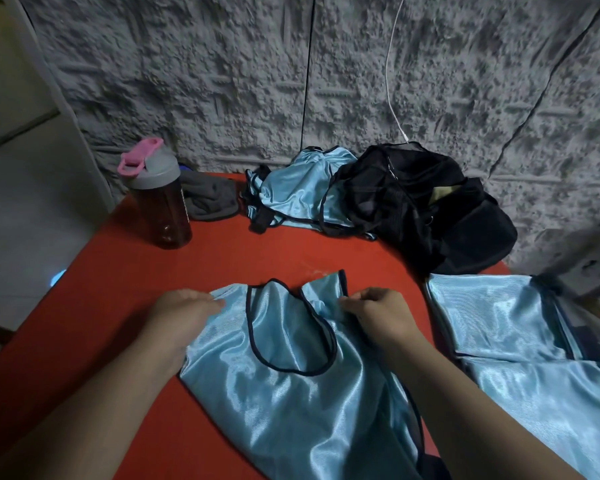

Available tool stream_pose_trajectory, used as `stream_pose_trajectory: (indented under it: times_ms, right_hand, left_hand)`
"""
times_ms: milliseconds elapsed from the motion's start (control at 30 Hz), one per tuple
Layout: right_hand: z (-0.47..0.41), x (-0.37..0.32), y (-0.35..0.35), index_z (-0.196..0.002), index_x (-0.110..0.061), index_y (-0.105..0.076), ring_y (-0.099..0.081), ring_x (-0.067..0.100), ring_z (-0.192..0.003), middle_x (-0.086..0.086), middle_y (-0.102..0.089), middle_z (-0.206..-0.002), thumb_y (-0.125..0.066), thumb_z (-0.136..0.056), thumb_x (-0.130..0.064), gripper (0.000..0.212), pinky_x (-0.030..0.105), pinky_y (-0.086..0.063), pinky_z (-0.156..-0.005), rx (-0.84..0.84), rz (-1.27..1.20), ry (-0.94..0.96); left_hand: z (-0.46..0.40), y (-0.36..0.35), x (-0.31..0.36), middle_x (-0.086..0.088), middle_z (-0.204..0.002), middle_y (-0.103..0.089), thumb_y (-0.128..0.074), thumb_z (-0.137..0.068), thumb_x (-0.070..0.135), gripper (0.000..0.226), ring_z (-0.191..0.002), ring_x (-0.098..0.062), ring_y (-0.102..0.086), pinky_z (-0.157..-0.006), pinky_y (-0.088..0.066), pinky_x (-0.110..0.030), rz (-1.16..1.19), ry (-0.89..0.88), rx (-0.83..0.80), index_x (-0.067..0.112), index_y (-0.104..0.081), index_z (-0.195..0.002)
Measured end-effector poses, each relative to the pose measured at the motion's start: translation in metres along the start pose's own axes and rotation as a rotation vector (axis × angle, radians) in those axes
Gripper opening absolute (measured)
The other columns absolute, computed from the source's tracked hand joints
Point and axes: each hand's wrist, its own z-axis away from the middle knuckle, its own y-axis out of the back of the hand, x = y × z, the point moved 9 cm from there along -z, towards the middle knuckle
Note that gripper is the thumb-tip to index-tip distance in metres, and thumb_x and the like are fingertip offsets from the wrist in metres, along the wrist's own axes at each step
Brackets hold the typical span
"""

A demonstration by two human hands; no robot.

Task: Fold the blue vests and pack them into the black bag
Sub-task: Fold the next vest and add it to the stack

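Two hands on a blue vest (291,368), left hand (184,313) flat, right hand (378,313) pinching it, red table (118,292), grey textured wall (222,81)

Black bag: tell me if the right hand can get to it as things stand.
Probably yes. The right hand holds the vest, so it must let go first; bare red table lies between it and the bag, nothing blocking.
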Motion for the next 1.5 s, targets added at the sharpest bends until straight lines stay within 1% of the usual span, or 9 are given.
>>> stream_pose_trajectory:
  times_ms: [167,300,500,633,800,1067,1200,1300,1500]
  right_hand:
    - [-0.002,-0.004,-0.01,-0.079,-0.008,-0.065,-0.044,0.015,-0.043,0.006,-0.055,-0.055,-0.079,-0.085,-0.012,0.016,0.021,-0.037,-0.045,-0.073,-0.107,-0.001]
    - [-0.007,0.001,-0.016,-0.086,-0.008,-0.067,-0.057,0.021,-0.058,0.009,-0.064,-0.065,-0.086,-0.078,-0.018,0.023,0.034,-0.05,-0.06,-0.097,-0.12,-0.022]
    - [-0.004,0.007,-0.02,-0.091,0.008,-0.068,-0.063,0.032,-0.065,0.033,-0.069,-0.082,-0.09,-0.069,-0.023,0.043,0.06,-0.058,-0.066,-0.133,-0.085,-0.104]
    - [0.0,-0.002,-0.022,-0.074,-0.002,-0.064,-0.048,0.021,-0.047,0.016,-0.056,-0.062,-0.083,-0.08,-0.016,0.024,0.028,-0.042,-0.046,-0.153,-0.127,-0.048]
    - [0.002,-0.022,-0.013,-0.056,-0.015,-0.057,-0.034,0.016,-0.041,0.007,-0.046,-0.052,-0.075,-0.086,-0.008,0.037,0.02,-0.026,-0.04,-0.13,-0.17,0.082]
    - [0.03,-0.061,-0.001,-0.083,-0.002,-0.074,-0.066,0.03,-0.07,0.021,-0.071,-0.078,-0.069,-0.086,0.007,0.011,0.043,-0.056,-0.073,-0.115,-0.319,0.26]
    - [0.065,-0.08,0.007,-0.092,-0.004,-0.079,-0.059,0.033,-0.076,0.029,-0.068,-0.083,-0.064,-0.091,0.006,0.018,0.047,-0.051,-0.077,-0.144,-0.371,0.309]
    - [0.103,-0.102,0.023,-0.094,0.002,-0.077,-0.067,0.032,-0.076,0.029,-0.073,-0.09,-0.065,-0.089,0.004,0.013,0.042,-0.057,-0.075,-0.174,-0.434,0.348]
    - [0.177,-0.153,0.071,-0.087,-0.001,-0.078,-0.069,0.029,-0.071,0.021,-0.074,-0.084,-0.068,-0.085,0.005,0.012,0.036,-0.057,-0.07,-0.141,-0.572,0.437]
  left_hand:
    - [0.003,-0.001,-0.002,-0.018,-0.105,-0.067,-0.079,-0.082,0.004,0.033,-0.092,-0.03,-0.067,-0.079,-0.057,-0.042,0.229,0.091,-0.031,0.007,-0.06,-0.109]
    - [0.01,-0.01,-0.009,-0.016,-0.076,-0.074,-0.075,-0.084,0.003,0.007,-0.056,-0.024,-0.071,-0.064,-0.056,-0.036,0.275,0.221,-0.138,0.001,-0.07,-0.087]
    - [0.019,-0.018,-0.013,-0.013,-0.074,-0.074,-0.071,-0.086,0.006,0.006,-0.061,-0.027,-0.071,-0.072,-0.056,-0.04,0.269,0.347,-0.257,0.0,-0.072,-0.088]
    - [0.023,-0.02,-0.01,-0.015,-0.079,-0.075,-0.072,-0.081,0.005,0.006,-0.063,-0.028,-0.072,-0.078,-0.057,-0.04,0.285,0.346,-0.286,0.001,-0.077,-0.081]
    - [0.023,-0.016,0.004,-0.016,-0.092,-0.077,-0.078,-0.079,0.007,0.019,-0.082,-0.032,-0.073,-0.085,-0.058,-0.043,0.27,0.216,-0.279,0.002,-0.074,-0.097]
    - [0.033,0.023,0.043,-0.014,-0.085,-0.069,-0.077,-0.073,0.05,0.06,-0.078,-0.023,-0.061,-0.074,-0.047,-0.041,0.056,-0.35,-0.111,-0.004,-0.064,-0.096]
    - [0.07,0.034,0.066,-0.011,-0.095,-0.077,-0.069,-0.094,0.018,0.01,-0.088,-0.019,-0.071,-0.081,-0.054,-0.036,0.121,-0.494,-0.124,0.012,-0.076,-0.099]
    - [0.102,0.043,0.08,-0.004,-0.093,-0.078,-0.065,-0.096,0.013,0.011,-0.083,-0.011,-0.071,-0.071,-0.053,-0.023,0.195,-0.532,-0.134,0.013,-0.075,-0.1]
    - [0.166,0.076,0.117,-0.016,-0.1,-0.075,-0.063,-0.096,0.01,0.013,-0.091,-0.024,-0.069,-0.088,-0.051,-0.042,0.356,-0.568,-0.159,0.01,-0.076,-0.098]
